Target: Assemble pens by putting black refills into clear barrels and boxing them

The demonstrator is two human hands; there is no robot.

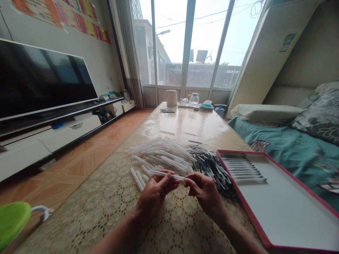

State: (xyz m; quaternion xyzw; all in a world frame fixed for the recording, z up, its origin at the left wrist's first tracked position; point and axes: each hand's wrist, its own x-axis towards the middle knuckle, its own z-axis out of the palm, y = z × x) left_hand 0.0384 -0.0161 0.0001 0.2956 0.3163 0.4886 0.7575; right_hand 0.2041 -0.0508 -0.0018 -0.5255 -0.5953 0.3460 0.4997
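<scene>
My left hand (156, 190) and my right hand (202, 190) meet over the table, fingers pinched on one white pen tube (169, 175) held level between them. Just beyond lies a heap of white pen tubes (161, 155). To its right is a pile of dark pen refills (212, 164). A red-rimmed white tray (280, 208) sits at my right, with a row of several finished pens (246, 169) laid side by side at its far end.
The long table (185, 125) has a lace cover at my end. A white jug (171, 97), a glass teapot (194, 99) and small items stand at its far end. A television (39, 81) is left, a bed with teal cover (291, 148) right, a green stool (13, 220) lower left.
</scene>
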